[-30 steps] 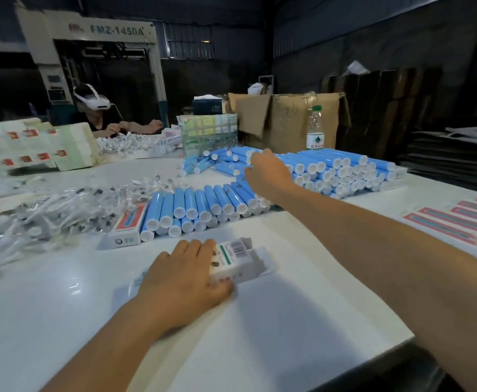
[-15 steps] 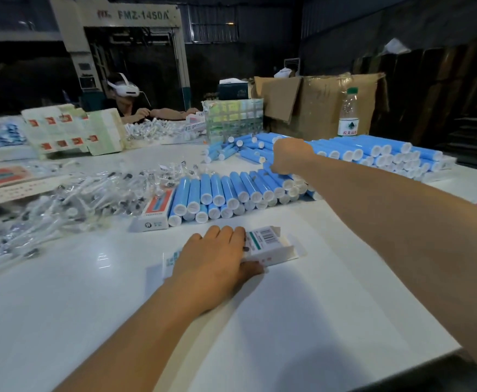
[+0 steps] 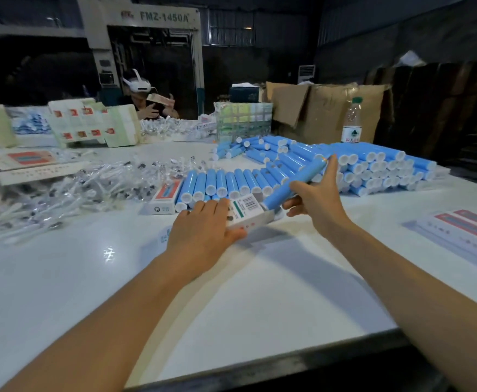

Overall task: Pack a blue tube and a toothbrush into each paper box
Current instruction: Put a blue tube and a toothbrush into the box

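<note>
**Tube held at the mouth of the box**

A long blue plastic tube with a white cap [image 3: 295,184] lies slanted in the air, its lower, capped end just at the open right end of a small white paper box with a green stripe and a barcode [image 3: 245,211]. The right hand [image 3: 313,199] grips the tube near its lower half, thumb on top and fingers curled beneath, while the forefinger stretches up along the barrel. The right forearm reaches in from the lower right, nearly straight.

The left hand [image 3: 203,233] lies palm down over the box's left part, fingers bent over its far edge and thumb pressed to the near side, holding it on the white bench [image 3: 231,306]; its arm comes in from the lower left.

Just behind, a row of like blue tubes [image 3: 226,185] lies side by side, with a larger heap [image 3: 373,165] to the right. A pile of wrapped toothbrushes [image 3: 76,188] lies to the left.
</note>
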`<state>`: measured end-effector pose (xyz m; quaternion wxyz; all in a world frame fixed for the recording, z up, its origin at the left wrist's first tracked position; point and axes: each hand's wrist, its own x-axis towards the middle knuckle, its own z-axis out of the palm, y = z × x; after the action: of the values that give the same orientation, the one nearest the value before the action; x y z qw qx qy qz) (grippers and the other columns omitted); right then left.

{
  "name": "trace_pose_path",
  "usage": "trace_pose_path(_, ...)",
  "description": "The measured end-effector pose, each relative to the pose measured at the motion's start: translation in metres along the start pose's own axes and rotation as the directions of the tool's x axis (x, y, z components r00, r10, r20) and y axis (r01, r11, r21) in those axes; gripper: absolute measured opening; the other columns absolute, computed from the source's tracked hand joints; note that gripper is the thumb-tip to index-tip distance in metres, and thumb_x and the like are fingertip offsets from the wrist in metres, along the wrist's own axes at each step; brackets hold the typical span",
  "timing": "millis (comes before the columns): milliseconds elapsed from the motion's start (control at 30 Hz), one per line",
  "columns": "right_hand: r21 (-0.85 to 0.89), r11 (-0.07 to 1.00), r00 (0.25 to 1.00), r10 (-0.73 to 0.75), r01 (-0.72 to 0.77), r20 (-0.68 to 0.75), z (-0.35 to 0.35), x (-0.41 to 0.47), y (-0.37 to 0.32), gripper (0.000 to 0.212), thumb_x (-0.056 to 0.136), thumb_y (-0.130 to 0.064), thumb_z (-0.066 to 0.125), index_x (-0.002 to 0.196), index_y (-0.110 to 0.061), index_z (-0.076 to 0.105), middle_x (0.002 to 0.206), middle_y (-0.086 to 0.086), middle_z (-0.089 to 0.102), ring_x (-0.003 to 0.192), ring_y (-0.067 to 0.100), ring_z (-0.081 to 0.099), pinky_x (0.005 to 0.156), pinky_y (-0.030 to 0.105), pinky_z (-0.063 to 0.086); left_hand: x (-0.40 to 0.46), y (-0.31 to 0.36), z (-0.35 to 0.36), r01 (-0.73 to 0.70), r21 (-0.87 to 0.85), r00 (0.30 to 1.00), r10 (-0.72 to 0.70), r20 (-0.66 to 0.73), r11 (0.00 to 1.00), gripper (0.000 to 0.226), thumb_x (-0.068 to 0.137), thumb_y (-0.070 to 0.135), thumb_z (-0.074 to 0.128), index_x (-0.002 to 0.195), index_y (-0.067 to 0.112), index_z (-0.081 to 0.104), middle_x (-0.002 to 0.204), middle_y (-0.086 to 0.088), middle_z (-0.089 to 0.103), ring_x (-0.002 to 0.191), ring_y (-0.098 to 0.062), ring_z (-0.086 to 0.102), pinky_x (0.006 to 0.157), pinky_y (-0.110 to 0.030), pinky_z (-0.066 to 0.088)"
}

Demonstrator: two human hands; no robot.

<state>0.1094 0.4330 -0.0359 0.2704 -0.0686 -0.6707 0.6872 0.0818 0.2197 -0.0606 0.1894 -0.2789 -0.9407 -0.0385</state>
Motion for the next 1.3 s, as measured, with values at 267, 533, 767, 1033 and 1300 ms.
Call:
trace_pose_path(267,-0.059,0.998,1.000,-0.021,0.022,0.012,0.006,-0.011,0.008,0.099,0.081,0.000,0.062,0.149,-0.041,0.004,0.078,0.009,0.065,0.049,0.009,0.059,0.041,0.024,0.045,-0.002,0.006,0.001,0.014,0.032,1.000,-0.013,-0.024,0.999,0.073,0.090,0.065,0.026,0.145,0.017,0.022,0.139,-0.002,0.042,0.124,-0.022,0.038,0.097,-0.036,0.034)
trace_pose_path(533,0.027,0.999,0.999,-0.022,0.021,0.046,0.001,0.000,0.015,0.109,0.078,0.004,0.065,0.149,-0.043,-0.003,0.059,0.001,0.062,0.051,0.010,0.055,0.042,0.024,0.042,-0.001,0.006,-0.001,0.007,0.012,0.999,-0.006,-0.035,1.000,0.075,0.091,0.064,0.027,0.147,0.016,0.020,0.140,-0.003,0.040,0.126,-0.023,0.036,0.098,-0.037,0.033)
trace_pose_path(767,0.104,0.993,0.990,-0.066,0.052,0.128,-0.002,-0.003,0.013,0.070,0.085,-0.004,0.061,0.136,-0.041,0.033,0.075,0.008,0.060,0.053,0.013,0.052,0.042,0.026,0.039,-0.004,0.004,0.000,-0.002,-0.009,0.998,0.001,-0.057,1.000,0.075,0.090,0.066,0.027,0.146,0.016,0.021,0.139,-0.002,0.042,0.125,-0.023,0.038,0.099,-0.037,0.033)
trace_pose_path(1033,0.265,0.962,0.986,0.101,-0.063,-0.135,0.006,-0.009,0.012,0.012,0.091,-0.011,0.061,0.096,-0.017,0.052,0.064,0.005,0.059,0.042,0.010,0.045,0.038,0.022,0.040,-0.004,0.007,0.001,-0.008,0.004,0.998,0.009,-0.056,1.000,0.075,0.090,0.066,0.028,0.145,0.016,0.022,0.139,-0.004,0.042,0.124,-0.024,0.037,0.099,-0.038,0.032)
trace_pose_path(1300,-0.079,0.996,0.992,-0.040,0.030,-0.123,0.014,-0.021,0.024,0.033,0.095,-0.036,0.053,0.072,-0.019,0.068,0.076,-0.004,0.069,0.054,0.009,0.044,0.044,0.023,0.037,-0.004,0.003,-0.001,0.005,0.024,1.000,-0.005,-0.015,1.000,0.074,0.091,0.064,0.032,0.144,0.014,0.024,0.139,-0.005,0.042,0.125,-0.024,0.038,0.099,-0.040,0.032)
